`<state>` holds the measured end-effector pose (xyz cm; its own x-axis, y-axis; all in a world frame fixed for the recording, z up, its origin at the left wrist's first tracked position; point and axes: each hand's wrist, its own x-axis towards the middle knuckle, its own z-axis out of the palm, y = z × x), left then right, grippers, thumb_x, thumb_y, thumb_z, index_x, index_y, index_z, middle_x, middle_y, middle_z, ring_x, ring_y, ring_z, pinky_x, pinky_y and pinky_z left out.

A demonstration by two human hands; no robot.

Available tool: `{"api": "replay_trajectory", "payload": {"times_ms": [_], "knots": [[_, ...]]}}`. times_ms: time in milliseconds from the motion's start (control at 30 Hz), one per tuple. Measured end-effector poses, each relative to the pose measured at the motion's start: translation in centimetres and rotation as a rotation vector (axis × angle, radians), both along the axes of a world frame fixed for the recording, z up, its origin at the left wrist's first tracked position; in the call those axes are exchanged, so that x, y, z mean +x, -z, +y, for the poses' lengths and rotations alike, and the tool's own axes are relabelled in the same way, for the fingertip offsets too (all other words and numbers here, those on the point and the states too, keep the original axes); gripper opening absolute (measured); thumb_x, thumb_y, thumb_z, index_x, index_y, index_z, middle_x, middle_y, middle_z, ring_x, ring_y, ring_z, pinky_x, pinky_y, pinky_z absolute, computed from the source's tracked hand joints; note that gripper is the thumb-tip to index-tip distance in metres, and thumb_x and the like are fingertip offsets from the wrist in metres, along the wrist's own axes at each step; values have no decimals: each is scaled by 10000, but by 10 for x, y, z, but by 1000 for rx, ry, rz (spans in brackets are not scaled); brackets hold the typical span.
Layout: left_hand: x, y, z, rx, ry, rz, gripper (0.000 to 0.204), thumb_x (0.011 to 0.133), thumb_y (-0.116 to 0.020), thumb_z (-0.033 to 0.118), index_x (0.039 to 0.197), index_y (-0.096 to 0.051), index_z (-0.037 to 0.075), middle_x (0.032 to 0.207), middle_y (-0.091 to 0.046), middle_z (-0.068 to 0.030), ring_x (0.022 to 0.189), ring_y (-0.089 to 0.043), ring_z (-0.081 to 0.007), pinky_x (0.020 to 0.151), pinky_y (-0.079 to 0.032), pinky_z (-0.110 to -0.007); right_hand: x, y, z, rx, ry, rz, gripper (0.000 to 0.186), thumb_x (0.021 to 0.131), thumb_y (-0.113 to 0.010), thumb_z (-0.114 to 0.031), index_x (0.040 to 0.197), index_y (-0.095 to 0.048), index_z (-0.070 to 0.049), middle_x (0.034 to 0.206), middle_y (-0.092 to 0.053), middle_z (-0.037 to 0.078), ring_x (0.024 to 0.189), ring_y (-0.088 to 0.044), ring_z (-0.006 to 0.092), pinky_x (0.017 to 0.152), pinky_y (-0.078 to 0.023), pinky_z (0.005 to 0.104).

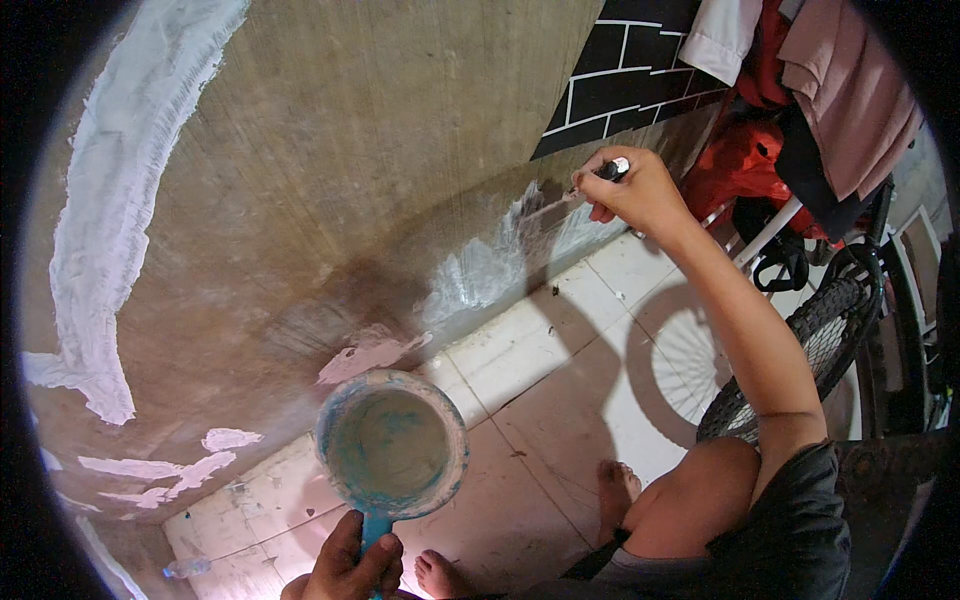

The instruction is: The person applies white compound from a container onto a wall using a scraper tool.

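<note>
My left hand (350,562) is closed round the handle of a teal plastic dipper (392,440) at the lower middle. Its rim and inside are smeared with pale plaster. At the upper right, my right hand (630,192) grips a putty knife (617,170) with a dark handle. The narrow blade points left and looks in contact with the wall; its edge is hard to make out. Under and beside it, a thin wet white plaster patch (475,272) spreads low on the brown wall (350,120). A thicker plaster patch (368,355) lies just above the dipper.
A tall white plaster strip (110,200) runs up the wall at left. Black brick-pattern panelling (620,75) covers the upper right. A bicycle wheel (820,330) and hanging clothes (850,90) stand close to my right arm. A small bottle (187,568) lies on the tiled floor (530,460).
</note>
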<state>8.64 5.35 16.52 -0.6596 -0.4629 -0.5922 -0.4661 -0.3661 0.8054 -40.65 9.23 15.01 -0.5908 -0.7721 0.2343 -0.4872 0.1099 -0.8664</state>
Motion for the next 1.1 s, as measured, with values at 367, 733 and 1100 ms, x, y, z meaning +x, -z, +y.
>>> {"api": "replay_trajectory", "payload": {"times_ms": [367,733,1100], "knots": [[-3,-5,4,25,-82,-108,282,993,-606,257,1143,-483,53,742,-550,-24,609,-510,-111,540,-389,-256,-24,-2,10,19,-48,-40,208,885,-715,-225,860,-703,-19,692,-675,66,563,-667,139,496,-546,275],[1,1,3,-11,-36,-25,189,1025,-556,255,1061,-492,80,650,-500,21,510,-430,-64,464,-309,-215,-19,-25,5,-181,73,-9,191,888,-718,-204,813,-691,-30,677,-666,40,548,-646,123,485,-540,272],[-1,-3,3,-18,-14,-11,205,1025,-557,270,1062,-498,78,656,-507,15,518,-428,-64,471,-311,-218,1,76,-7,130,-11,-117,193,863,-734,-210,882,-724,-18,719,-700,65,600,-681,128,531,-558,276]]}}
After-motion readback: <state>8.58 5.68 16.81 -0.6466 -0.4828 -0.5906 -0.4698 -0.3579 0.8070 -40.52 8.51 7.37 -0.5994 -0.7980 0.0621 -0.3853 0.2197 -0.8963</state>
